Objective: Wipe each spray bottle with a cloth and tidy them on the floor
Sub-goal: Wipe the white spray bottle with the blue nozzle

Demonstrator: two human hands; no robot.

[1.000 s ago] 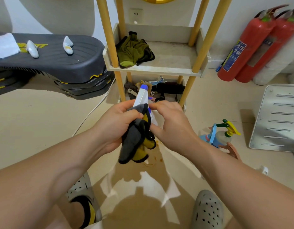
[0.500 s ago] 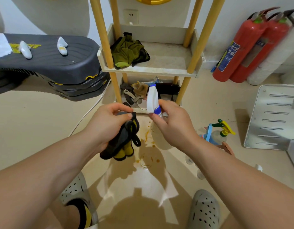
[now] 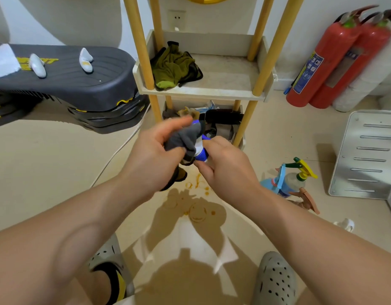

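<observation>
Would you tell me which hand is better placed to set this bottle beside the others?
Probably the right hand: it grips the spray bottle, and the other bottles sit on its side.

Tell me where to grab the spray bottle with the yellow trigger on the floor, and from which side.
Probably the narrow neck just under the yellow trigger, from above on the side facing the metal panel. The spray bottle seems upright, so its neck points up and the head overhangs it. A blue bottle crowds the other side, and a brown nozzle lies nearer you.
</observation>
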